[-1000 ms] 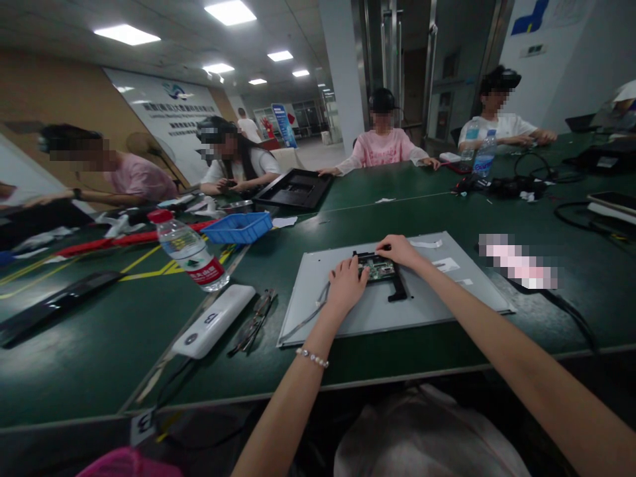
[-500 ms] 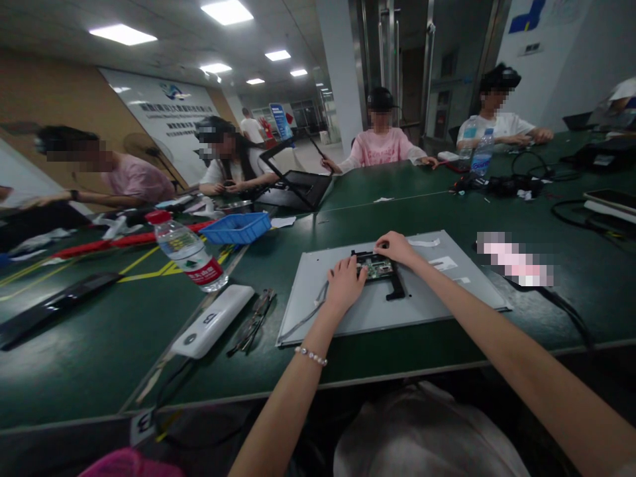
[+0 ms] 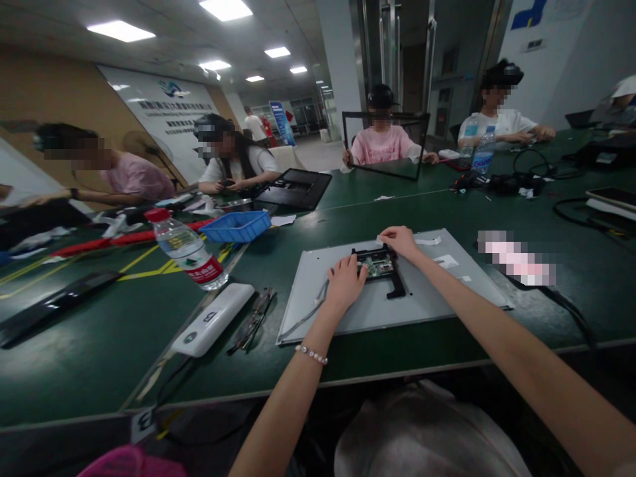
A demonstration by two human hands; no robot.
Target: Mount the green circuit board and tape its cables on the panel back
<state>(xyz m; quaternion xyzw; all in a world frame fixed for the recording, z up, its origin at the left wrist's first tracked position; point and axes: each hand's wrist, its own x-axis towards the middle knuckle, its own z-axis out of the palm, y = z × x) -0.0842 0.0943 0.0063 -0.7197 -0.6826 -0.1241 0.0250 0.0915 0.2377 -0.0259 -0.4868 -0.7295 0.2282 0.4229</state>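
On the table lies a flat grey panel [image 3: 342, 317], seemingly the back of a display. A green circuit board [image 3: 381, 266] sits on it inside a black plastic bracket [image 3: 396, 286]. My left hand [image 3: 346, 281] rests with fingers spread over the left side of the bracket and board. A grey cable [image 3: 307, 317] runs out from beside that hand. Just past the bracket's far edge, my right hand [image 3: 400, 242] has thumb and fingers pinched together. Something small and pale shows at its fingertips, too small to name. Strips of whitish tape [image 3: 430, 241] are stuck to the panel.
Left of the panel are eyeglasses [image 3: 254, 321], a white power bank [image 3: 214, 320], a water bottle [image 3: 191, 255] and a blue tray [image 3: 236, 227]. A blurred pink item [image 3: 517, 258] lies right. Across the table a person holds up a black frame [image 3: 382, 173]; several others sit around.
My right hand has shifted slightly away from me, off the bracket's far edge. My left hand stays put. Across the table, the person has raised the black frame upright.
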